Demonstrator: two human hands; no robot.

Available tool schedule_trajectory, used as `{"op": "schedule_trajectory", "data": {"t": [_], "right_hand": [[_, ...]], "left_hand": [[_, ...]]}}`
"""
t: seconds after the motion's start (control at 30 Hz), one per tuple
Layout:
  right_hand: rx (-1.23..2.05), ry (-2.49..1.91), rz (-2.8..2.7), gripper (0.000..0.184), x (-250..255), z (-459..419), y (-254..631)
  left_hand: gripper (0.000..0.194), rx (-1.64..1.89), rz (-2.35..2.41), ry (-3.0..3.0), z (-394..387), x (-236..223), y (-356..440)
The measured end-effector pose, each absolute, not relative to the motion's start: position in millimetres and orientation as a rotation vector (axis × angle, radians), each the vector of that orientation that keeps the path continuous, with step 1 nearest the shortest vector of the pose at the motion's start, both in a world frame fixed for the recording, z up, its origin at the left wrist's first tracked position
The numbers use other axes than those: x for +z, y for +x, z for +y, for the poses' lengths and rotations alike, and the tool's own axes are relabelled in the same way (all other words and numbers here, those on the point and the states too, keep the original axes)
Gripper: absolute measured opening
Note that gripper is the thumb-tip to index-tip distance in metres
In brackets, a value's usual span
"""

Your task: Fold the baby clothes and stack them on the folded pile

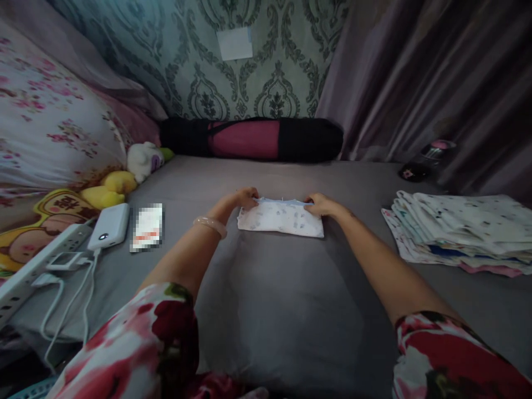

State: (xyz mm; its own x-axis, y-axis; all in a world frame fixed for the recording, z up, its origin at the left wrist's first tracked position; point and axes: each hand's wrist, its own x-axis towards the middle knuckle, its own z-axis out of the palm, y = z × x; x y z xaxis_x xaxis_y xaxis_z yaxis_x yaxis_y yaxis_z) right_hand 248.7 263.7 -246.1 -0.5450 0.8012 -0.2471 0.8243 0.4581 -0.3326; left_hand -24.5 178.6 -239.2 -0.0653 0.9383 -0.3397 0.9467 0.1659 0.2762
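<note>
A small white garment (282, 218) with a pale blue-grey print lies folded into a flat rectangle on the grey sheet (291, 310). Its far edge shows a light blue lining or trim. My left hand (248, 198) grips the far left corner, fingers curled over the cloth. At the far right corner my right hand (319, 204) pinches the fabric in the same way. Off to the right sits a stack of folded clothes (461, 221), mostly white with small prints.
On the left lie a power strip (41, 263), a white power bank (108, 226) with cables, a blurred-out packet (147, 227) and plush toys (143, 160). A black and pink rolled bag (245, 138) lies along the wall. A bottle (428, 158) rests by the curtain (415, 72).
</note>
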Motion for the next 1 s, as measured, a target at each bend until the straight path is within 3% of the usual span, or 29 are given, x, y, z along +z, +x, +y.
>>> {"op": "schedule_trajectory", "data": {"t": [0.27,0.5,0.73,0.87,1.0], "right_hand": [[-0.865,1.53,2.536,0.025,-237,266,251],[-1.159,1.592,2.728,0.01,-229,247,264],[-1.292,1.511,2.945,0.02,-200,246,280],[-1.044,1.445,3.307,0.026,-192,246,279],[-0.48,1.496,3.541,0.027,-204,237,274]], "left_hand": [[0.038,0.128,1.992,1.718,173,-243,-28],[0.03,0.376,1.942,1.758,152,-212,-32],[0.014,0.753,1.762,1.781,140,-179,-37],[0.027,1.067,1.704,1.905,141,-180,-33],[0.028,1.175,1.908,2.064,138,-195,-27]]}}
